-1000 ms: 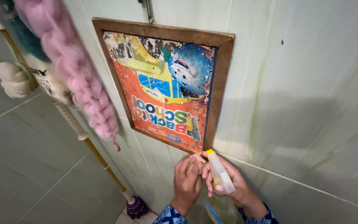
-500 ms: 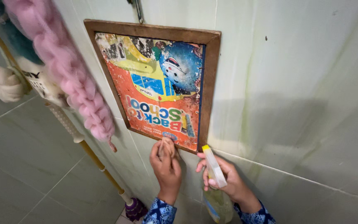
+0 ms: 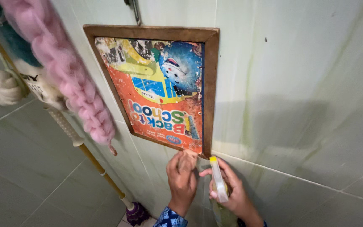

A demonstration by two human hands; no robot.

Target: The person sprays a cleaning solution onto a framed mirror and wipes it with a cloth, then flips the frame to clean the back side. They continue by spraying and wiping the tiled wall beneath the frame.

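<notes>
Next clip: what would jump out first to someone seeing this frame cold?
The wooden-framed picture hanging on the pale green tiled wall, its orange, yellow and blue print badly peeled. Just under its lower edge, the left hand presses a small wad against the wall by the frame's bottom corner, while the right hand grips a yellow-tipped spray bottle. At left, a fluffy pink duster hangs beside a long-handled mop.

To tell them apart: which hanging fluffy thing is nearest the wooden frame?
The pink fluffy duster; it hangs right beside the frame, while the white one hangs farther left.
</notes>
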